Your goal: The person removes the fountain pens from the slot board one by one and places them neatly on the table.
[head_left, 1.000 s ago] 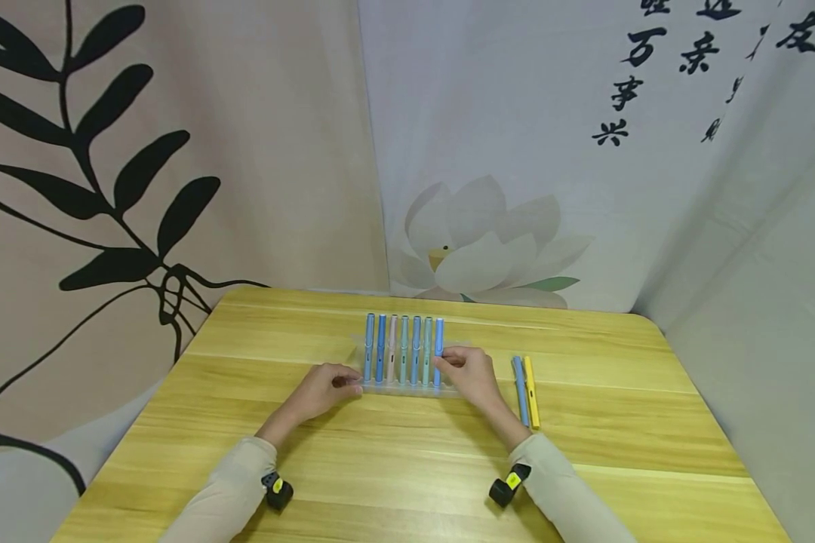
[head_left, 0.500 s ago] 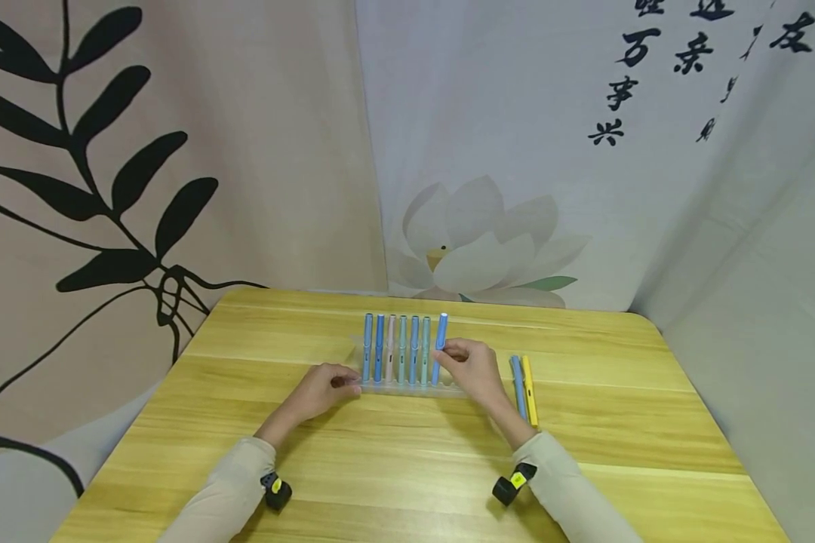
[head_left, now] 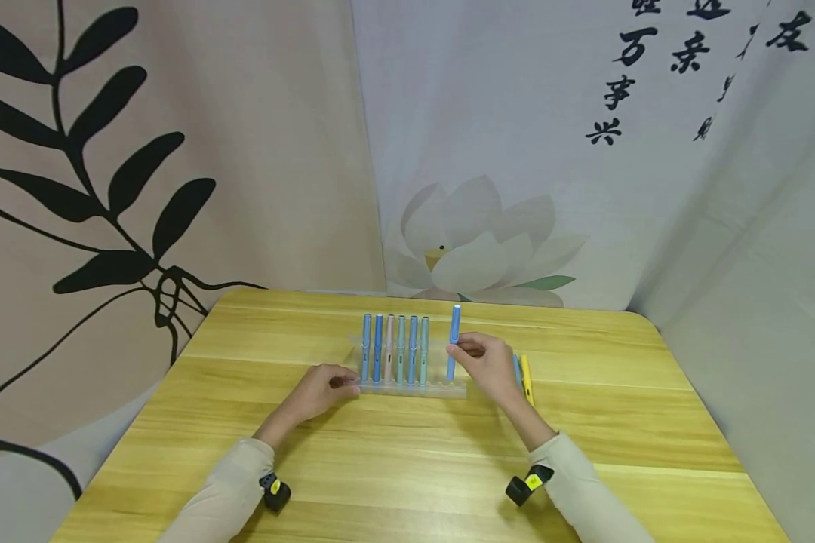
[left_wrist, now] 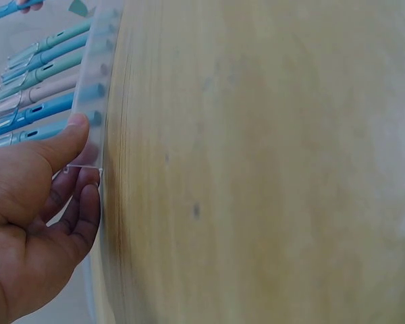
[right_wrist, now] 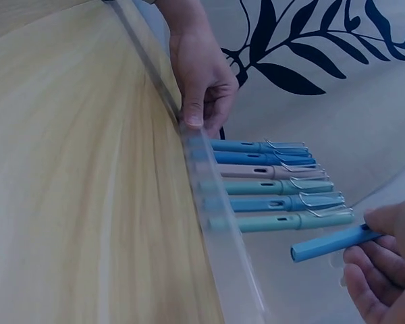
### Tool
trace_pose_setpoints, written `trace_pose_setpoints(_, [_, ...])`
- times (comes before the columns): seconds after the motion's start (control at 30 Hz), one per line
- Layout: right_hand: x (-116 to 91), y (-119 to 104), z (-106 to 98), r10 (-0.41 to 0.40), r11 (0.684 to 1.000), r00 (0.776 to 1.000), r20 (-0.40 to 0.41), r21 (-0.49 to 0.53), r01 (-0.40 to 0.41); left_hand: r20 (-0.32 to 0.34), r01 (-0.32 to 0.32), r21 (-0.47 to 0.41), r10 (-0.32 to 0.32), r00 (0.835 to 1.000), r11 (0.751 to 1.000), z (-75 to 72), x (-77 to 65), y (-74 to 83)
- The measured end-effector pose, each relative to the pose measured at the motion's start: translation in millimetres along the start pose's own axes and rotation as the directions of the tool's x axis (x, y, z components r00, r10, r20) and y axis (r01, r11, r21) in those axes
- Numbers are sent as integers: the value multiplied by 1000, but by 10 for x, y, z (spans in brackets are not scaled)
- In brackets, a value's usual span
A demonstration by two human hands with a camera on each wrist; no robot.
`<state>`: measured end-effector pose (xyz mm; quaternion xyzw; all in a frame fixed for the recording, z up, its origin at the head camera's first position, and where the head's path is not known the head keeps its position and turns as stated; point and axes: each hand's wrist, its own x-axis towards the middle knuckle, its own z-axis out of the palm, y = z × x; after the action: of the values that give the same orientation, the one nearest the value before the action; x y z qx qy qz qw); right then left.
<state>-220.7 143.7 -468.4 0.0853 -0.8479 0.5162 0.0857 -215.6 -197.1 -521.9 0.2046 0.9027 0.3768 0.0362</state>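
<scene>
The blue pen was pinched between the thumb and fingertips of my right hand, raised clear of the rack and tilted nearly upright, its lower end hanging just above the rack's right end. From the right wrist view the pen stuck out leftward from my fingers, close beside the last pen in the row but not touching it.

My left hand gripped the rack's left end, thumb pressed on top of the clear plastic edge and the fingers curled under it.

Six pens lay side by side in the rack, in blues, pink and teal, clips at their far ends.

To the right, partly hidden behind my right hand, a blue pen and a yellow pen lay together on the table.
</scene>
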Motion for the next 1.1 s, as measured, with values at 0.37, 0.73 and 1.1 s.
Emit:
trace_pose_setpoints(0.37, [-66, 75, -291, 4, 1000, 1000, -27, -21, -4, -1, 5, 2, -5, 1000, 1000, 1, 2, 23])
trace_pose_setpoints(0.73, [-129, 217, -532, 15, 997, 997, -71, -75, -21, 3, 10, 4, -11, 1000, 1000, -11, 4, 36])
trace_pose_setpoints(1.1, [-241, 390, -749, 84, 991, 991, -105, -97, -94, 2, 22, 3, -22, 1000, 1000, -5, 9, 24])
